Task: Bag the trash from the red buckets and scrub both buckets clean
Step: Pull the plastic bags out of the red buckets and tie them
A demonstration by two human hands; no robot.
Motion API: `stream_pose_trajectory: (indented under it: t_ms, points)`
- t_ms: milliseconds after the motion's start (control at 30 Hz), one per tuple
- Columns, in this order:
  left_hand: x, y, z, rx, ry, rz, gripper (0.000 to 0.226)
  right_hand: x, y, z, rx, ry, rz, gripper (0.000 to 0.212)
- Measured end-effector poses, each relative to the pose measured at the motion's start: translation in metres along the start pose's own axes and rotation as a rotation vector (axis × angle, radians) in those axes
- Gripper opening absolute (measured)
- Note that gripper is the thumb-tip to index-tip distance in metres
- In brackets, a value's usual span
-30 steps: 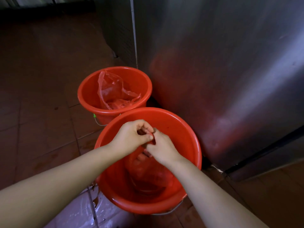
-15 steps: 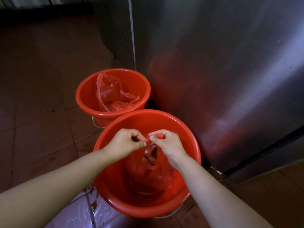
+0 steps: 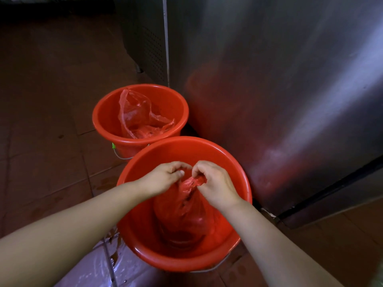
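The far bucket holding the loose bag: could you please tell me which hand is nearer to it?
Left. The left hand is just this side of the far bucket; the right hand is farther right. Both pinch the red bag in the near bucket.

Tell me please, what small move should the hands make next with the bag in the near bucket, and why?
Probably tie off the neck before lifting. The left hand and the right hand both pinch the bunched top of the red bag, which sits inside the near bucket. No finished knot is visible, so lifting now might spill trash.
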State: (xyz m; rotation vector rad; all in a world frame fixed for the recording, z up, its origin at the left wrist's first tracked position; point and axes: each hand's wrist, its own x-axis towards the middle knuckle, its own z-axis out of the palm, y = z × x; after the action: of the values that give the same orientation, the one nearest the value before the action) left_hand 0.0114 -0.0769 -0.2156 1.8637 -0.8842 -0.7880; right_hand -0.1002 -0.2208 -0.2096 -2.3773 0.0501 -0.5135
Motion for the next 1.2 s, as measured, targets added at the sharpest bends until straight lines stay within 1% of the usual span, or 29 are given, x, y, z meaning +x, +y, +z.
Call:
stream_pose_trajectory:
  t_ms: [100,133,200,267,300,333,367,400,433,500,567,600,633,700,733,767,800,867,967,1033,1067,1133,1200]
  points:
    - [0.0,0.006,0.005,-0.208,-0.115,-0.036,0.03,-0.001,0.003,-0.001,-0.007,0.106,-0.032,0.018]
    - [-0.001,0.009,0.005,-0.204,-0.125,-0.028,0.028,-0.001,0.005,-0.001,-0.028,0.127,-0.035,0.02]
    - [0.0,0.007,0.003,-0.061,-0.095,0.013,0.021,-0.001,0.007,-0.001,-0.108,0.121,-0.02,0.021]
    - [0.002,0.005,-0.002,0.178,-0.044,0.04,0.022,0.0,0.008,-0.002,-0.227,0.068,-0.029,0.021]
    - [0.002,0.004,-0.005,0.331,-0.028,0.067,0.015,0.001,0.008,-0.002,-0.277,0.035,-0.046,0.018]
    - [0.001,0.005,-0.008,0.553,0.001,0.134,0.005,0.001,0.009,-0.003,-0.322,-0.003,-0.062,0.017]
    - [0.0,0.005,-0.014,0.813,0.052,0.266,0.01,0.001,0.01,-0.003,-0.373,-0.043,-0.079,0.019]
    - [0.0,0.002,-0.02,1.032,0.088,0.391,0.019,0.002,0.011,-0.004,-0.424,-0.106,-0.096,0.026]
    - [-0.004,0.003,-0.028,1.199,0.093,0.44,0.026,0.002,0.01,-0.006,-0.478,-0.196,-0.095,0.032]
    - [-0.011,0.0,-0.046,1.388,0.093,0.44,0.027,0.002,0.011,-0.013,-0.606,-0.415,-0.087,0.034]
    - [-0.019,-0.005,-0.057,1.431,0.048,0.442,0.027,0.004,0.014,-0.026,-0.688,-0.571,-0.105,0.032]
    - [-0.023,-0.006,-0.06,1.436,0.032,0.485,0.029,0.006,0.012,-0.036,-0.71,-0.615,-0.123,0.032]
    - [-0.026,-0.003,-0.062,1.443,0.019,0.561,0.029,0.009,0.009,-0.046,-0.717,-0.623,-0.154,0.032]
    - [-0.032,0.01,-0.067,1.454,0.026,0.734,0.022,0.011,0.003,-0.062,-0.698,-0.487,-0.343,0.033]
    - [-0.036,0.022,-0.072,1.464,0.048,0.788,0.018,0.011,-0.002,-0.071,-0.671,-0.408,-0.412,0.032]
    - [-0.041,0.031,-0.08,1.468,0.096,0.814,0.016,0.011,-0.005,-0.082,-0.646,-0.362,-0.443,0.03]
    - [-0.047,0.036,-0.091,1.467,0.156,0.818,0.015,0.009,-0.006,-0.092,-0.659,-0.314,-0.467,0.028]
    - [-0.061,0.028,-0.117,1.475,0.238,0.75,0.015,-0.001,-0.003,-0.112,-0.699,-0.249,-0.457,0.028]
    - [-0.086,-0.003,-0.143,1.472,0.186,0.61,0.016,-0.028,0.018,-0.128,-0.725,-0.245,-0.407,0.03]
    - [-0.093,-0.019,-0.143,1.472,0.16,0.527,0.011,-0.038,0.032,-0.126,-0.738,-0.261,-0.381,0.035]
    - [-0.092,-0.024,-0.141,1.473,0.158,0.504,0.01,-0.037,0.034,-0.124,-0.749,-0.279,-0.362,0.034]
    - [-0.085,-0.026,-0.137,1.483,0.151,0.508,0.013,-0.035,0.035,-0.122,-0.758,-0.306,-0.305,0.03]
    - [-0.075,-0.021,-0.132,1.5,0.143,0.545,0.021,-0.031,0.037,-0.12,-0.735,-0.318,-0.237,0.031]
